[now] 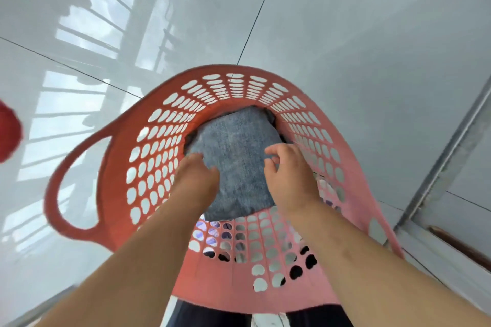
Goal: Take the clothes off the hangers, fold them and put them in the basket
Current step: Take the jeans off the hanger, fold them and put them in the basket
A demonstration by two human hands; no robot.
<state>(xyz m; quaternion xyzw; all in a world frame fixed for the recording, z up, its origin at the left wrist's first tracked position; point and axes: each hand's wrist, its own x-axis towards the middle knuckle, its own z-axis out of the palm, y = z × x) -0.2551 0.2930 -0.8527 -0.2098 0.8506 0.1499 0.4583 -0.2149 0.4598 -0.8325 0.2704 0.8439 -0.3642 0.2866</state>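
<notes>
Denim (233,156), folded into a thick square, lies in the bottom of the basket (114,167), on top of darker cloth (273,117) that shows at its far edge and through the near holes. The basket is red, perforated plastic with a loop handle (53,194) on its left, and it stands on the glossy grey floor (345,61). Both bare forearms reach down over its near rim.

The left hand (198,180) is at the denim's left edge with its fingertips down on the cloth. Motion blur hides whether it pinches the fold or only touches it. The right hand (288,180) is over the denim's right side, its fingers loosely curled and spread, with nothing between them.

A blurred red thing (8,130) juts in at the left border, well apart from the basket. A metal door track (451,167) runs along the floor to the right. Dark trousers (212,316) show just below the basket's near wall. Railing reflections streak the tiles on the left.
</notes>
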